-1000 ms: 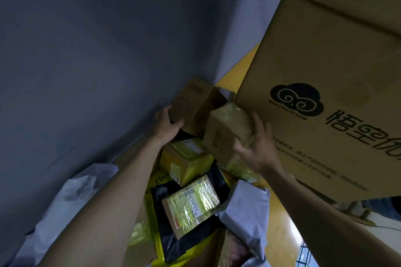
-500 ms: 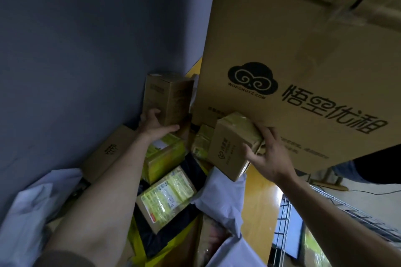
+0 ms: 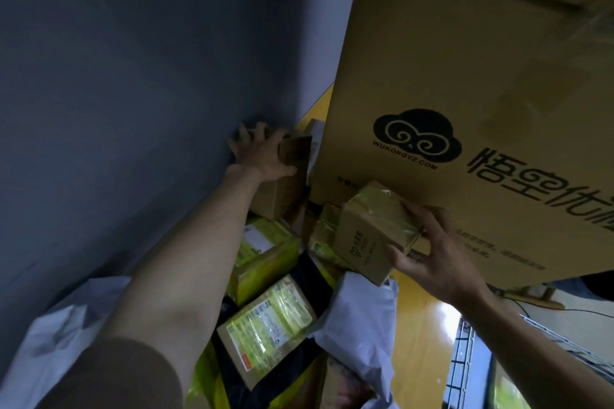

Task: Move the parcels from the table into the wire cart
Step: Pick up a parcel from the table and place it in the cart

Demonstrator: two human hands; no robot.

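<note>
Tan big carton point(image 3: 465, 53), black cloud logo point(image 3: 417, 138).

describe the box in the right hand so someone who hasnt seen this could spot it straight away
Start at the big carton with the black cloud logo, upper right. Just below that logo, the right hand grips a small box, raised above the pile. Unlike the parcels lying flat beneath it, it is tilted, wrapped in glossy yellowish tape on top, with a plain brown side bearing a small dark print.

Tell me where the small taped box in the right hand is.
Head view, right of centre: the small taped box is gripped by the right hand, lifted above the parcel pile, in front of the big printed carton.
</note>
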